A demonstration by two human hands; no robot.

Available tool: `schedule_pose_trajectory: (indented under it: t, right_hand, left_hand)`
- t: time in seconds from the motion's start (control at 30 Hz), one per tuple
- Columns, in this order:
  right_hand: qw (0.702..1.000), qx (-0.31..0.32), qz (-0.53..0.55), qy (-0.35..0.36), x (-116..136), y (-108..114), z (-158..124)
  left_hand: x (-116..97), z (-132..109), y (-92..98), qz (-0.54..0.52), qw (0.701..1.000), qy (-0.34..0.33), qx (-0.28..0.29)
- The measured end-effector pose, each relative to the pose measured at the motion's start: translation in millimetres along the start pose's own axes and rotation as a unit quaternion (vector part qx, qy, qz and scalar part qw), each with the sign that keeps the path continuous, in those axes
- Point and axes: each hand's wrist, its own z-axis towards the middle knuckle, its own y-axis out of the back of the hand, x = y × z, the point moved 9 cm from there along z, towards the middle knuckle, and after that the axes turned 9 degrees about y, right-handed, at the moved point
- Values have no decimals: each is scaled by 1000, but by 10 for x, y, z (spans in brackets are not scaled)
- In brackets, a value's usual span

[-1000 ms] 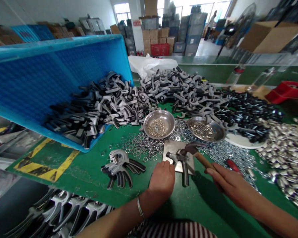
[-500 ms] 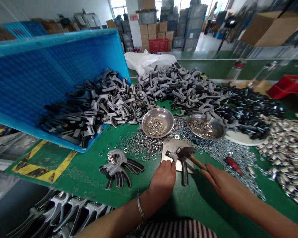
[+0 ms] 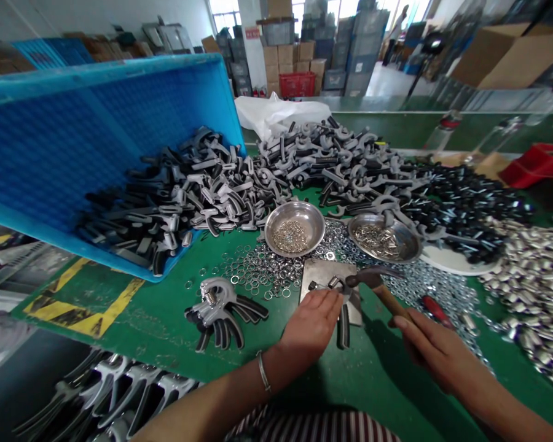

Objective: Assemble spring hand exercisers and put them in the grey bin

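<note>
My right hand point(image 3: 424, 339) clenches one wooden-shafted hammer point(image 3: 372, 280) at one metal plate point(image 3: 314, 270); my left hand point(image 3: 316, 319), grip unclear, covers one handle point(image 3: 344, 328); two round bowls point(image 3: 312, 224) behind.

Black-and-gray handle point(image 3: 345, 328) partly hidden by left hand point(image 3: 315, 320)

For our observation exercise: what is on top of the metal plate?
A black-gripped handle lies partly on the metal plate; the left hand covers some of it. Plate surface beneath is hidden.

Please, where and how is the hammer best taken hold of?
Probably by its wooden handle, from the near right, where the right hand grips it: the handle is straight and extends that way, away from the metal head.
</note>
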Motion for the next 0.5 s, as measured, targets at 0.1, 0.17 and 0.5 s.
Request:
schedule_pose_trajectory:
  t: [0.1, 0.17, 0.5]
  right_hand:
    - [998, -21, 53, -37, -96, -39, -52]
    - [996, -11, 77, -53, -120, -118, -93]
    - [981, 10, 175, -86, -149, -341, -201]
  left_hand:
    - [27, 87, -98, -7, 1000, -1, 22]
    - [57, 133, -122, -23, 999, 11, 38]
    - [196, 229, -4, -163, 985, 56, 26]
